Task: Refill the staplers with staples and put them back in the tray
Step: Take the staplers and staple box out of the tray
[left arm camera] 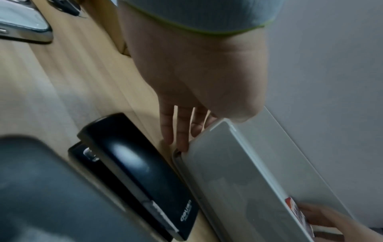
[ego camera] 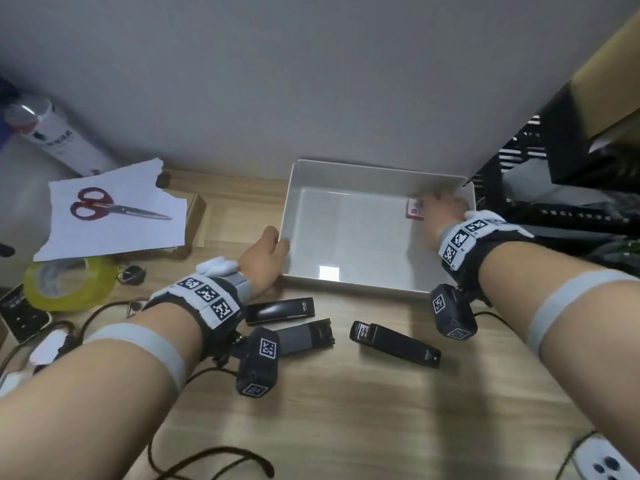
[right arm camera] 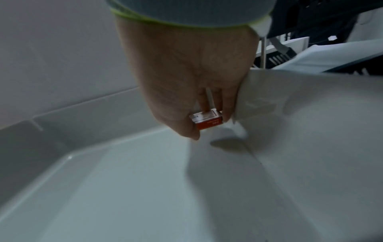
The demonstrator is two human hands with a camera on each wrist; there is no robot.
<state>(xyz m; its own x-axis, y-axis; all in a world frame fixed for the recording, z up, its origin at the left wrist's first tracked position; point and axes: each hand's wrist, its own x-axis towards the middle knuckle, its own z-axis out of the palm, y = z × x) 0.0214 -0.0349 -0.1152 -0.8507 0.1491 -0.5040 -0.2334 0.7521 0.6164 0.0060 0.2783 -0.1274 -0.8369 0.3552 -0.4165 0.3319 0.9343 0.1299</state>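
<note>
A white tray (ego camera: 363, 174) (left arm camera: 228, 172) (right arm camera: 103, 188) stands on the wooden table against the wall. My left hand (ego camera: 266, 252) (left arm camera: 182, 131) holds its left wall near the front corner, thumb on the rim and fingers down the outside. My right hand (ego camera: 433, 216) (right arm camera: 209, 129) reaches into the tray's far right corner and pinches a small red staple box (ego camera: 414, 209) (right arm camera: 207, 122) (left arm camera: 296, 212) between thumb and fingers. Three black staplers lie on the table in front of the tray: one (ego camera: 280, 310) (left arm camera: 132, 163) beside my left wrist, one (ego camera: 308, 336) below it, one (ego camera: 394, 342) to the right.
Red scissors (ego camera: 100, 206) lie on torn paper (ego camera: 114, 220) at the left, with a yellow tape roll (ego camera: 69, 284) and a spray can (ego camera: 52, 133) nearby. A black rack (ego camera: 554, 188) stands right of the tray. Cables (ego camera: 207, 459) and a power strip (ego camera: 602, 462) lie at the front.
</note>
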